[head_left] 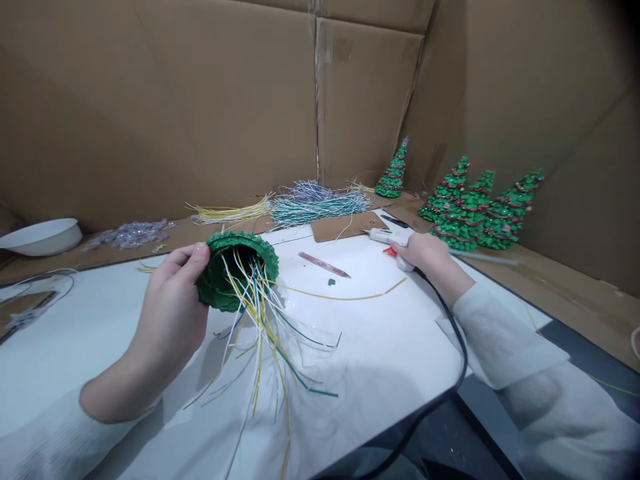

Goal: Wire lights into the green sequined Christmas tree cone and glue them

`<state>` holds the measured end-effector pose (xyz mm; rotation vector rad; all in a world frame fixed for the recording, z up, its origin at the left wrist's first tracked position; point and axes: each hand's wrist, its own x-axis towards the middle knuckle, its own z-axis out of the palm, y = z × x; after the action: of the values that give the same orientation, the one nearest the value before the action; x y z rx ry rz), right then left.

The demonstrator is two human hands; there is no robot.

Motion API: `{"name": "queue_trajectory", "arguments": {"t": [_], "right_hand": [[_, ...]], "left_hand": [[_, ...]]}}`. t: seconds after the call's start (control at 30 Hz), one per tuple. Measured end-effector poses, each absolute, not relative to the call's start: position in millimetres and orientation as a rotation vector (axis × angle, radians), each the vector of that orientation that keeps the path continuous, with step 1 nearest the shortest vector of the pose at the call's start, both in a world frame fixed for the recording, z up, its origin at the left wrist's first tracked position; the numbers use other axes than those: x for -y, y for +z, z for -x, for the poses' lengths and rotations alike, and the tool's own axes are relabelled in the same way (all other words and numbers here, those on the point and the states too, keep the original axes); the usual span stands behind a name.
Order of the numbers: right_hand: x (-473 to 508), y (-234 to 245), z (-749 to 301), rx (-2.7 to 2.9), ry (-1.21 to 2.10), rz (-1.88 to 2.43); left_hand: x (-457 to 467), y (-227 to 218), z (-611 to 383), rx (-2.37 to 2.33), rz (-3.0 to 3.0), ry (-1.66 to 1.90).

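Note:
My left hand (170, 313) is closed around a hollow green beaded cone (227, 280), its open base turned toward me. Several thin wires (265, 333), yellow, white and teal, spill out of the base onto the white board (390, 333). My right hand (425, 257) grips a white glue gun (387, 237) lying low over the board at the right, nozzle pointing left. Its black cord (457, 347) trails back past my right sleeve.
Several finished green beaded trees (470, 210) stand at the right, one more tree (393, 175) by the cardboard wall. Bundles of coloured wires (305, 203) lie at the back. A white bowl (43, 237) sits far left, a glue stick (324, 265) and a loose yellow wire (345, 297) mid-board.

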<state>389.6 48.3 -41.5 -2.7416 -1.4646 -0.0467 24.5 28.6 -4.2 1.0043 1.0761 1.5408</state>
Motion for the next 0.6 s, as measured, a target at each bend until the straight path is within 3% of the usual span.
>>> {"name": "queue_trajectory", "arguments": {"t": [0.17, 0.33, 0.6], "right_hand": [[-37.7, -17.4, -352.0, 1.749, -0.260, 2.502], [-43.5, -26.7, -289.8, 2.193, -0.038, 1.832], [-73.3, -63.0, -264.8, 2.137, 0.107, 1.651]], "left_hand": [[-29.1, -5.7, -24.1, -1.061, -0.984, 1.558], [-28.3, -6.0, -23.2, -1.041, -0.981, 1.555], [-28.0, -4.5, -23.8, -1.055, -0.991, 1.557]]}}
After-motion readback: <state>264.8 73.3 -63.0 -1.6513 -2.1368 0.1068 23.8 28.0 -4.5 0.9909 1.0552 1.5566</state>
